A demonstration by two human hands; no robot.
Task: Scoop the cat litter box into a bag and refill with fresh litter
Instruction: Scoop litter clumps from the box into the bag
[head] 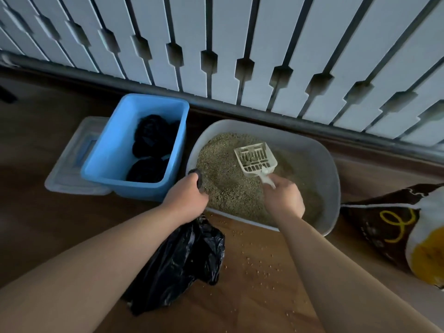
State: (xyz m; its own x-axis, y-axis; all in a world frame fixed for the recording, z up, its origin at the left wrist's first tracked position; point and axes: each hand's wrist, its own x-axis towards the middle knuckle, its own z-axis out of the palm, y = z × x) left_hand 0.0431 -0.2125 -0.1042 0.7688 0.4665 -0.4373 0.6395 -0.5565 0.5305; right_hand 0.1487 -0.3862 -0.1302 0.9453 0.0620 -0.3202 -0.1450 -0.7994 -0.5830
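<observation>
A grey litter box (pixel 319 152) full of tan litter (pixel 230 188) sits on the wooden floor by the railing. My right hand (pixel 283 198) grips the handle of a white slotted scoop (pixel 255 158), held over the litter with a few clumps in it. At the box's near left corner my left hand (pixel 186 197) is closed on the top of a black plastic bag (pixel 182 263), which hangs down onto the floor. A brown, white and yellow litter sack (pixel 403 231) lies to the right of the box.
A blue plastic bin (pixel 115 150) with black bags inside stands left of the litter box, on a clear lid (pixel 69 169). Litter grains are scattered on the floor (pixel 259 263) in front of the box. A white slatted railing (pixel 240 44) runs behind.
</observation>
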